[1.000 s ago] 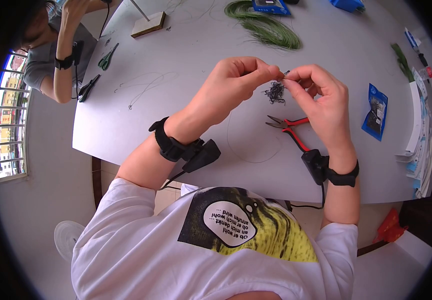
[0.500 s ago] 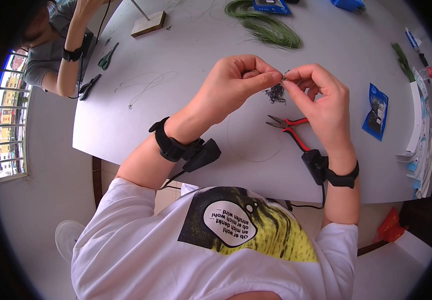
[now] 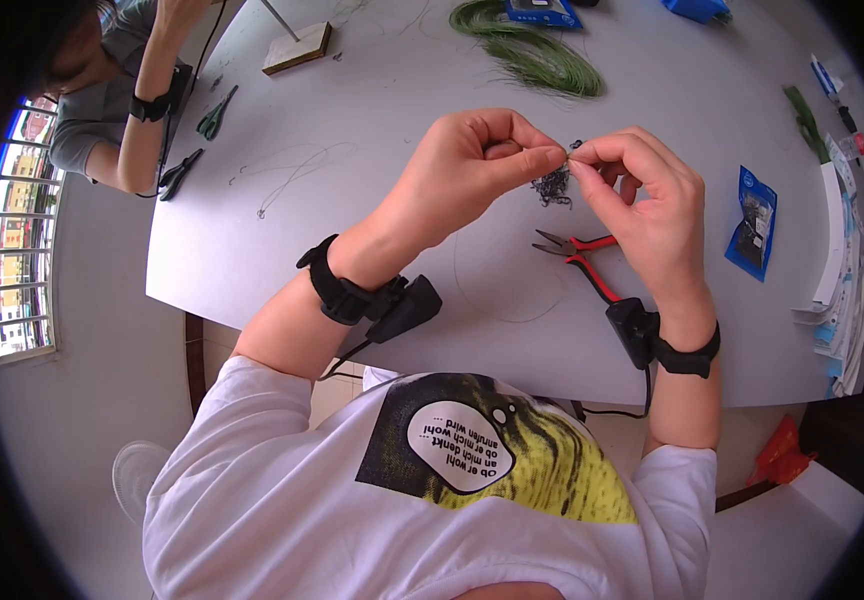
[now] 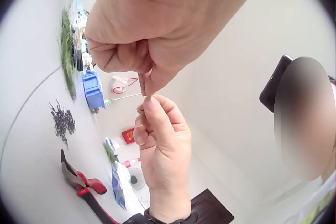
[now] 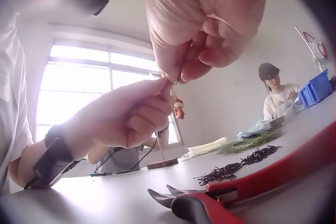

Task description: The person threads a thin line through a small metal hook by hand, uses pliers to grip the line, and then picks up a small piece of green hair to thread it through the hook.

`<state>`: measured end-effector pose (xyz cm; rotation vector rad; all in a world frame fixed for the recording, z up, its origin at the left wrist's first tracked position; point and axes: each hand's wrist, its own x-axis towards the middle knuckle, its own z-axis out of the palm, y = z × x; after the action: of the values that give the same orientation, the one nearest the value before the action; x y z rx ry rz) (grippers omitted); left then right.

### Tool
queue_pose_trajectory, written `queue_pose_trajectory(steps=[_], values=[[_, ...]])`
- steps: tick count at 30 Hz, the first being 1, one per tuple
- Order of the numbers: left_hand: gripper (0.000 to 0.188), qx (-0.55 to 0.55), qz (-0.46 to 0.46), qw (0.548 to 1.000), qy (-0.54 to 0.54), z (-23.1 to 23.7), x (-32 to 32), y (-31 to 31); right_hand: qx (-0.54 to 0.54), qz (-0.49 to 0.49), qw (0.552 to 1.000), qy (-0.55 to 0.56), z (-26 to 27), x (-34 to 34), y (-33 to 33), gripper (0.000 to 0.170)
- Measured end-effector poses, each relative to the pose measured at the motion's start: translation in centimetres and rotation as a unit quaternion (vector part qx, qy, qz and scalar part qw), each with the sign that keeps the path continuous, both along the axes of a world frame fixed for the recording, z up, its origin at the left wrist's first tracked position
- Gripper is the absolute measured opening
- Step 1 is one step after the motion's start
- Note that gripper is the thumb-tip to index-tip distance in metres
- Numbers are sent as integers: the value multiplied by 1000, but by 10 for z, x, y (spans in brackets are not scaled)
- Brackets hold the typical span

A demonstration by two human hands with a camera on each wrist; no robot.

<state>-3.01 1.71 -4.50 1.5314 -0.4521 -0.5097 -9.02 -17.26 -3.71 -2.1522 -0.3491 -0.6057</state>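
Above the table, the left hand (image 3: 487, 170) pinches thumb to forefinger, other fingers curled; a thin line (image 4: 102, 47) shows at it in the left wrist view. Meeting it tip to tip, the right hand (image 3: 647, 195) pinches something tiny, mostly hidden by the fingertips; a small dark ring-like bit (image 5: 177, 82) shows there in the right wrist view. Below the fingers lies a pile of small dark metal pieces (image 3: 553, 188). Red-handled pliers (image 3: 592, 270) rest nearer the body, jaws parted. A thin line loop (image 3: 512, 322) curves over the table below the left hand.
Green line bundle (image 3: 542, 65) and blue packets lie at the back, another blue packet (image 3: 751, 225) at right. Scissors (image 3: 216, 115), black-handled cutters (image 3: 179, 175) and a wooden-based stand (image 3: 297, 50) are at left, near another person. Papers (image 3: 830, 270) line the right edge.
The left thumb has straightened a little along the forefinger, and the right hand has shifted slightly right. The fingertips stay together. The other person's arm at upper left has moved right.
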Motion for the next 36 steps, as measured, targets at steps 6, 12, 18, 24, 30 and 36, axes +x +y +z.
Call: queue_pose_trajectory(steps=[6,12,18,24,30,36], values=[[17,31,-8,999,-18,3,1,2,-6,-4,1000,-2,0,1,1,8],[20,31,7,999,-6,9,-2,0,120,22,984,126,-4,2,-2,18],[20,-10,33,999,33,7,-2,-3,273,189,840,430,1,-7,15,47],[26,-102,37,988,112,7,0,2,427,288,725,458,-23,-10,37,51],[20,-60,70,995,45,8,4,0,345,214,800,442,5,-3,-5,27],[19,-23,79,997,1,10,6,2,513,207,810,195,4,5,-55,21]])
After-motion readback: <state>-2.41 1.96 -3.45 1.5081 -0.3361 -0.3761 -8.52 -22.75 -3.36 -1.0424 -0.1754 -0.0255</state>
